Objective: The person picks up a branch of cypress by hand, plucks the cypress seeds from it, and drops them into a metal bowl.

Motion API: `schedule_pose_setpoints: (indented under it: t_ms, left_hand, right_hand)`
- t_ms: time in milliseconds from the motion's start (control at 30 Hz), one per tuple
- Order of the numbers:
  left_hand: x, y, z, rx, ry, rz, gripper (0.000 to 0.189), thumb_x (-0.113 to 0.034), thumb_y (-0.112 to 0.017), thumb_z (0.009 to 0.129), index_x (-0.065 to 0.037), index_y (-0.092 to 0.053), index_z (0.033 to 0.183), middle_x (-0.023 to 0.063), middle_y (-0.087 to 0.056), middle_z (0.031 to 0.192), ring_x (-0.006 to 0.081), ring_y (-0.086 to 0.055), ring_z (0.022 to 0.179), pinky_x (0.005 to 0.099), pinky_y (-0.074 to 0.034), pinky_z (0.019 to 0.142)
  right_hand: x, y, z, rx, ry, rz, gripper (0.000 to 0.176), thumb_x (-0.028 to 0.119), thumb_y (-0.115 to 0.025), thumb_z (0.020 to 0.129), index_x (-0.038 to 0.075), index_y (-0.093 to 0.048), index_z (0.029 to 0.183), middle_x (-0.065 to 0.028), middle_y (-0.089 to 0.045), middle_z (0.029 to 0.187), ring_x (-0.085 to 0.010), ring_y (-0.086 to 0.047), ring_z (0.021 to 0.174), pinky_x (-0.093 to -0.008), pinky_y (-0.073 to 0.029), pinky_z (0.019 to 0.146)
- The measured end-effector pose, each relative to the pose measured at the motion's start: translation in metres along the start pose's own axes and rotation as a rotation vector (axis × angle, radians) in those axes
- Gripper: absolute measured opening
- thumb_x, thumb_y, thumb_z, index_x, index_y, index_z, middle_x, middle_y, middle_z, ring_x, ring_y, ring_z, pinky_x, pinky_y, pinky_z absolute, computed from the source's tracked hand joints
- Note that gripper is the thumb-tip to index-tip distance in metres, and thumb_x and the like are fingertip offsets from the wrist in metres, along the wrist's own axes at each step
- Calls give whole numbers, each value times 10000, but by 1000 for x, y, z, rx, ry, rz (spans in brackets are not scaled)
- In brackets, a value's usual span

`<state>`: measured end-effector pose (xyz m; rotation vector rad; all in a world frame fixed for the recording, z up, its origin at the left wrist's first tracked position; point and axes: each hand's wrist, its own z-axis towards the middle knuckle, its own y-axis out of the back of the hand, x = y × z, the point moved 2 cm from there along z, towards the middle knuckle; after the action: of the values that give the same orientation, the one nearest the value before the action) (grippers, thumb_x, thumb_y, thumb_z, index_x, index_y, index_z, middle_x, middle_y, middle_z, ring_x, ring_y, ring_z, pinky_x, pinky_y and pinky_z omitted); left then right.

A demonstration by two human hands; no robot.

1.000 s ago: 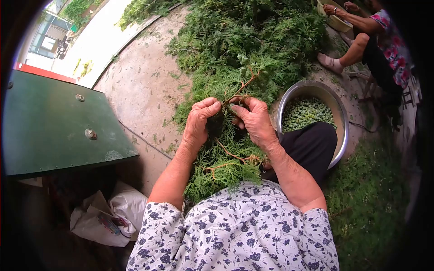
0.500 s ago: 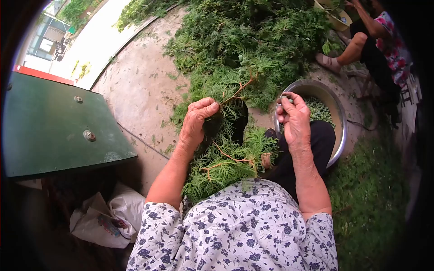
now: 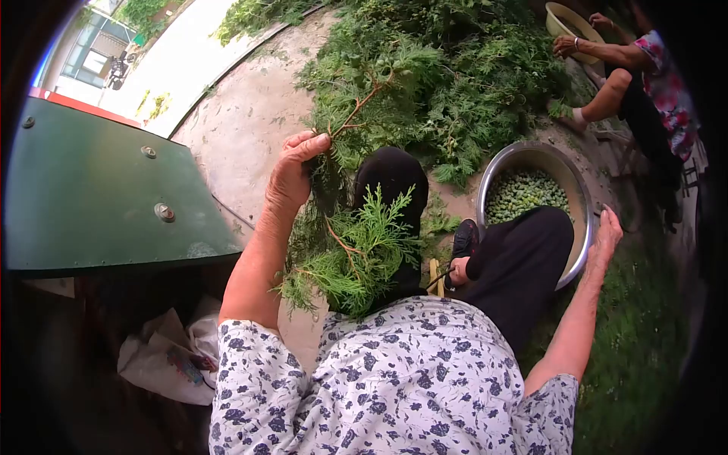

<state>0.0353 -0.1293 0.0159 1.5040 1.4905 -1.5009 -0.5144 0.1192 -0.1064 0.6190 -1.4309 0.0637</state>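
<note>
My left hand (image 3: 294,171) is closed on an evergreen branch (image 3: 349,121), pinching its brown stem between thumb and fingers. The branch's flat, scaly green sprays (image 3: 364,246) hang over my lap and left leg. Out past the right rim of a steel basin (image 3: 580,186), my right hand (image 3: 607,235) is raised with its fingers drawn together. Whatever those fingers may hold is too small to make out. Inside the basin lies a layer of small pale-green cones (image 3: 527,196).
A large heap of cut evergreen branches (image 3: 455,83) lies ahead. At upper right another person (image 3: 667,98) sits with a hand on a yellowish basin (image 3: 569,23). To my left stand a green metal box (image 3: 98,197) and a white sack (image 3: 167,356). Loose greenery (image 3: 629,341) covers the ground at right.
My right hand has moved right, from in front of the steel basin to beyond its rim; the small green cone it pinched no longer shows. My left hand and the branch have shifted left and up.
</note>
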Motion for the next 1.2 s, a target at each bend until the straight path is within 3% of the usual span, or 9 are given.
schedule_pose_setpoints:
  t_ms: [167,200,300,333,533,733,1033,1100,1200]
  left_hand:
    - [-34,12,7,-68,-147,55,182,-186,-712,727,-58,-598,790,-1,-572,718,117,-517,673,269,-422,654]
    - [-45,12,8,-26,-124,73,216,-189,-725,725,-48,-596,827,3,-586,744,118,-522,704,281,-416,719]
    - [-59,21,30,-143,-217,270,220,-197,-726,730,-43,-615,842,-5,-602,765,106,-519,734,270,-389,755]
    - [-67,21,33,-56,-227,281,243,-228,-736,723,-47,-649,860,-13,-612,769,106,-516,769,273,-367,779]
    - [-108,0,52,-179,-562,413,264,-273,-733,729,-50,-686,862,19,-647,777,113,-532,771,281,-390,765]
    - [-123,-25,69,-317,-745,327,216,-215,-740,725,-37,-696,840,28,-661,752,109,-535,686,256,-408,700]
    - [-68,-68,92,-278,-670,109,169,-155,-744,717,-36,-699,829,4,-650,733,83,-508,666,252,-399,649]
    - [-58,-75,95,-263,-625,87,175,-152,-745,715,-33,-698,834,8,-653,743,85,-514,671,252,-403,653]
    - [-59,-83,86,-198,-679,85,175,-157,-744,714,-51,-699,846,21,-653,747,114,-535,678,268,-426,688]
  right_hand:
    - [-19,1,-1,-25,-90,116,244,81,-527,876,-2,-599,1094,-52,-594,986,-126,-540,873,-259,-433,810]
    - [-17,-2,-4,-9,-133,143,243,78,-525,878,0,-592,1097,-46,-590,969,-123,-541,865,-261,-436,806]
    - [19,-29,-23,10,-172,164,237,89,-526,883,8,-577,1100,-28,-580,935,-115,-548,856,-261,-443,790]
    - [27,-35,-25,51,-146,205,233,88,-528,883,10,-577,1097,-28,-579,944,-109,-549,856,-253,-445,783]
    - [105,-91,-51,241,28,418,172,44,-538,875,1,-606,1027,-8,-614,881,-73,-579,765,-181,-470,675]
    - [172,-138,-86,385,138,459,161,30,-536,875,-13,-608,1013,-31,-617,904,-84,-580,786,-203,-472,722]
    - [233,-183,-143,577,240,552,126,21,-561,856,-11,-628,958,-14,-617,838,-82,-566,755,-211,-471,706]
    - [234,-186,-144,624,322,513,148,55,-561,865,-19,-615,982,-48,-629,848,-106,-590,771,-233,-481,723]
    - [239,-173,-140,574,198,624,131,41,-570,858,-10,-627,965,-22,-623,828,-81,-577,745,-209,-478,704]
